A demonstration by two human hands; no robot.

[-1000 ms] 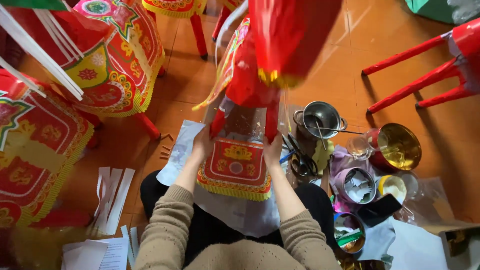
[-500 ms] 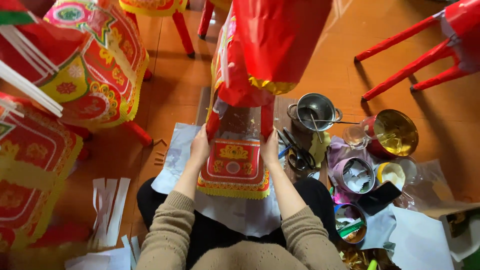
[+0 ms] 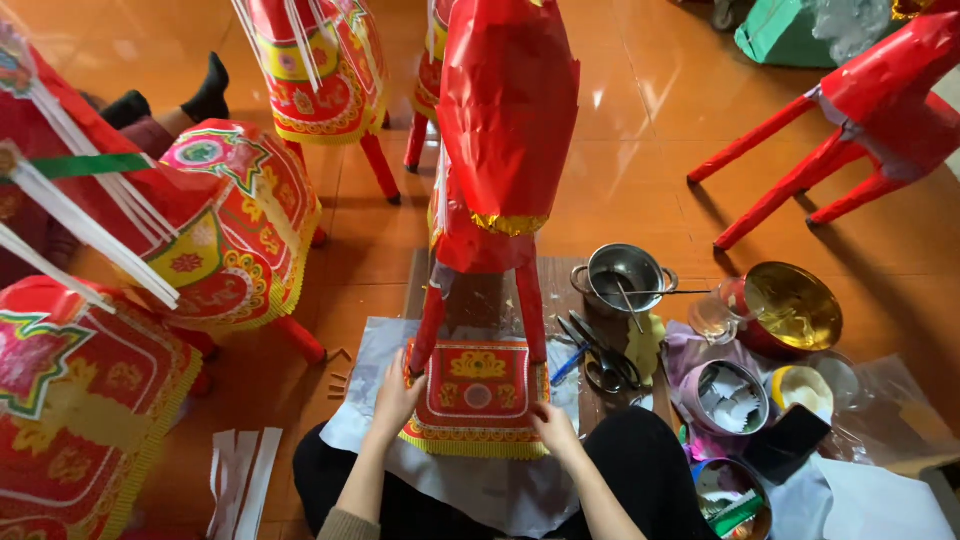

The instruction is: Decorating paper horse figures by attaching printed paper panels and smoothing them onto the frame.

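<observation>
Both the left hand (image 3: 395, 395) and right hand (image 3: 553, 428) stay flat, grip apart, on the fringed red panel (image 3: 478, 395), right hand now lower.

The paper horse (image 3: 500, 150) stands on the floor (image 3: 640, 170) before the person, with the decorated panel (image 3: 478, 395) lying between its front legs. The left hand (image 3: 395, 395) and the right hand (image 3: 553, 430) rest on the panel's two sides. The steel pot (image 3: 622, 275) and the scissors (image 3: 600, 360) lie to the right of it. Other paper horses (image 3: 230, 220) stand at the left.
</observation>
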